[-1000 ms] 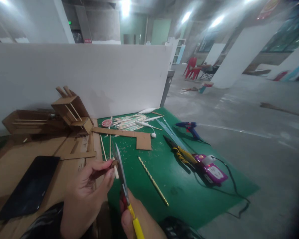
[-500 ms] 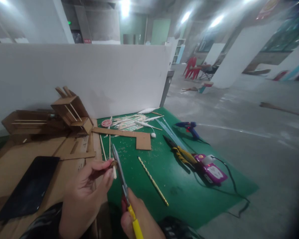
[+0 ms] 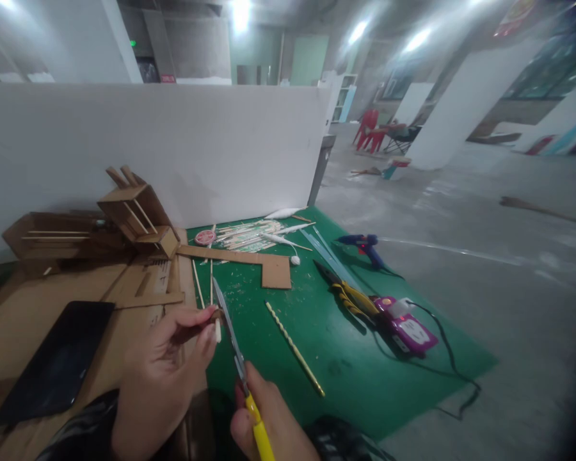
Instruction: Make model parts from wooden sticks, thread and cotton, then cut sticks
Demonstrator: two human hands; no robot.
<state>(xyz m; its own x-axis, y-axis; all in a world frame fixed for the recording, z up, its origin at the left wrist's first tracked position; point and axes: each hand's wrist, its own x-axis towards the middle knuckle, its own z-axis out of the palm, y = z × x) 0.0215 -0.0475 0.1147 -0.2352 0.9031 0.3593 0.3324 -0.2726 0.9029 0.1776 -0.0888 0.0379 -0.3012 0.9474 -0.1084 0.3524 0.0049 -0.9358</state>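
Observation:
My left hand pinches a small brown disc-like piece, which looks like cardboard, with a short pale stick pointing down from it. In my right hand are yellow-handled scissors, their blades pointing up and away, just right of the brown piece. Whether the blades touch it I cannot tell. Thin wooden sticks lie on the green table top beyond the scissor tips. A twisted yellowish rod lies right of the scissors.
Pliers, a purple power strip with a cord and a blue glue gun lie to the right. Cardboard structures and a dark tablet-like slab occupy the left. A white partition stands behind.
My left hand and the brown piece have shifted very slightly left. The scissors have tilted a little to the left in my right hand.

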